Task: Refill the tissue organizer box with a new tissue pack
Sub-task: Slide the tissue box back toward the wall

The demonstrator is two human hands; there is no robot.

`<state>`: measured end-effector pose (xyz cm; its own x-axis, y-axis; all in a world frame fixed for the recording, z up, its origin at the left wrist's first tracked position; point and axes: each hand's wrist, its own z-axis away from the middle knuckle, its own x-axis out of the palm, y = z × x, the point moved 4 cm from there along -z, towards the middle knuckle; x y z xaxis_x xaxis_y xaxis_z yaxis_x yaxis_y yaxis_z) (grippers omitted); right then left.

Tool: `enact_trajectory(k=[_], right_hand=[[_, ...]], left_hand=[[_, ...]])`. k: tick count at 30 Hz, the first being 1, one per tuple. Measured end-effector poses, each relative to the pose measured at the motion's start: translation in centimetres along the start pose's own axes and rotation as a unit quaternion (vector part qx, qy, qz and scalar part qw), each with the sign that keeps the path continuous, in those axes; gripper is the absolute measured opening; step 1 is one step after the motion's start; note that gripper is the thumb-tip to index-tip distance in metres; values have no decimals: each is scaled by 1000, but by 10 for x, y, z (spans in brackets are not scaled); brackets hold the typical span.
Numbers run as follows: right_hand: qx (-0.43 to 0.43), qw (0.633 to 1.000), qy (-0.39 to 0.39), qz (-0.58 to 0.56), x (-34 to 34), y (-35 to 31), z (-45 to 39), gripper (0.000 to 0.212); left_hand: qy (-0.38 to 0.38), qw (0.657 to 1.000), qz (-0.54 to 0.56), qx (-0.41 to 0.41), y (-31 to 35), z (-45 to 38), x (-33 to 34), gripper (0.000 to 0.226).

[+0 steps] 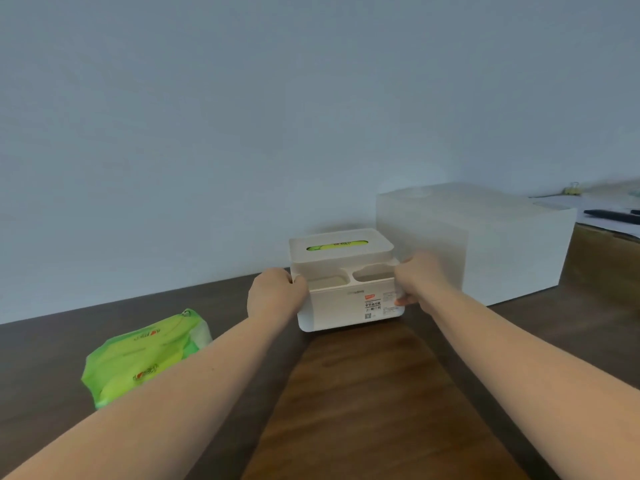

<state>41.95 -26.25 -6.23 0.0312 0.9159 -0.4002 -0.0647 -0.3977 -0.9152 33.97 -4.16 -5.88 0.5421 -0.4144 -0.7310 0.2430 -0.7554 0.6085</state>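
A white tissue organizer box (341,311) stands on the dark wooden table near the wall. Its lid (341,245) is on, and green packaging shows through the slot. Two open compartments lie along its front. My left hand (275,294) grips the box's left side and my right hand (420,280) grips its right side, thumb on the front by a label. A green tissue pack (145,355) lies on the table to the left, partly hidden behind my left forearm.
A large translucent white container (485,244) stands right beside the box on its right. Behind it, at the far right, papers and a dark object (613,216) lie on a surface. A plain wall rises behind the table (363,393).
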Motion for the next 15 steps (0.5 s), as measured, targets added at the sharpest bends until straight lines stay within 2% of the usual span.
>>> enact_trajectory(k=[2,4,9,15], right_hand=[[-5,1000,8,1,4,-3,-19,23],[-6,1000,17,13,6,-6,-35,18],[5,998,42,38,10,-11,-67,21],[-22,990,99,102,7,-11,-86,16]], left_hand=[[4,1000,5,4,2,-17,11,42],[8,1000,8,11,5,-33,22,42],[-8,999,47,-10,7,-62,52,32],[-2,994,106,-15,16,-71,65,45]])
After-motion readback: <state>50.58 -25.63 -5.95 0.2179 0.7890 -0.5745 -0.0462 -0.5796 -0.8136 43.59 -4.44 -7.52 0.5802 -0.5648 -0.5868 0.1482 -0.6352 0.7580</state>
